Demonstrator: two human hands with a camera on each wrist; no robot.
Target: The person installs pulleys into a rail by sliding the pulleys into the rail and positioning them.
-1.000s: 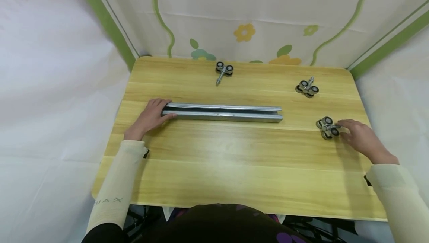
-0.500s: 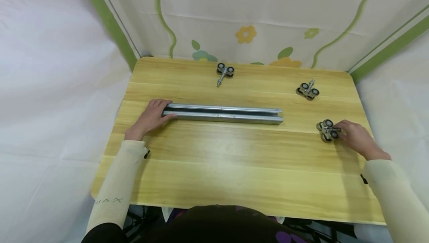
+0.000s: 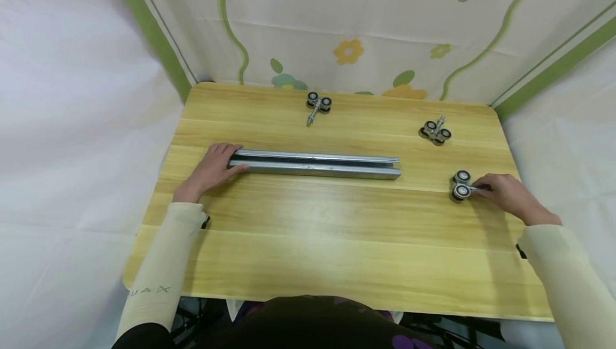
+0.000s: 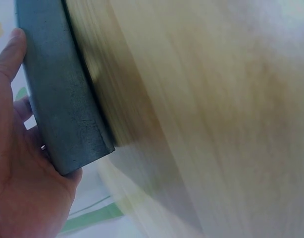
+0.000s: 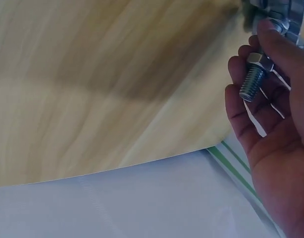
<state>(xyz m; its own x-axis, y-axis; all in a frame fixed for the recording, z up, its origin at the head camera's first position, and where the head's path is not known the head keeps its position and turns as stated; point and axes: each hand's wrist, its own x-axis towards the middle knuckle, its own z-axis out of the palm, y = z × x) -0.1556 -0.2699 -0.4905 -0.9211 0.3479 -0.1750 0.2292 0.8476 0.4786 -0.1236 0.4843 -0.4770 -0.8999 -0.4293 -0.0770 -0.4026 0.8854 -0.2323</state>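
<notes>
metal rail [image 3: 317,171], one: lying lengthwise on the wooden table [image 3: 298,226], slot facing up; the left hand [image 3: 210,168] is clasping its left end, thumb and fingers opposed. roller trolley [image 3: 461,185], one: sitting right of the rail, well apart; the right hand [image 3: 505,194] is pinching its stem, threaded bolt [image 5: 253,82] pointing palmward (whether wheels are touching wood, unclear). handling, as judged: a firm left clasp is steadying the rail; fingertips staying off the wheels are leaving them free. remaining: second trolley [image 3: 435,132], lying just beyond the held one, perhaps crowding wide swings; third trolley [image 3: 318,104], lying near the far edge.
</notes>
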